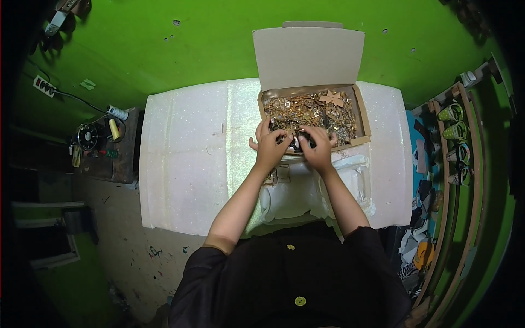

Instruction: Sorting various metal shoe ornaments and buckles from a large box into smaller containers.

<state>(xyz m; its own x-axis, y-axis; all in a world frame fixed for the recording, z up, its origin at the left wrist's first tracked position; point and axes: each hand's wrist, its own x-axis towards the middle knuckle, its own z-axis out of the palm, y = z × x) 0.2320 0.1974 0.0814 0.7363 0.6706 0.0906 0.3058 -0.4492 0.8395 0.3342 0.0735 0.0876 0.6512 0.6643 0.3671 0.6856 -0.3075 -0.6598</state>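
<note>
An open cardboard box [359,109] stands on the table, its lid [309,57] raised against the green wall. Inside lies a heap of small gold and silver metal pieces [306,109] that look like buckles, with a tan cut-out shape [331,98] on top. Both hands are at the box's near edge. My left hand [270,146] has thumb and forefinger brought together; my right hand [317,147], close beside it, is curled the same way. Something small, dark and pale shows between them, too small to name. Wire-like rectangular frames [283,174] lie by my left wrist.
White crumpled plastic [290,197] lies under my forearms on the pale glittery table cover [186,153]. A side table [120,164] at left carries thread spools [114,129]. At right, a wooden rack [470,164] holds small shoes [455,131] above scrap material [418,246].
</note>
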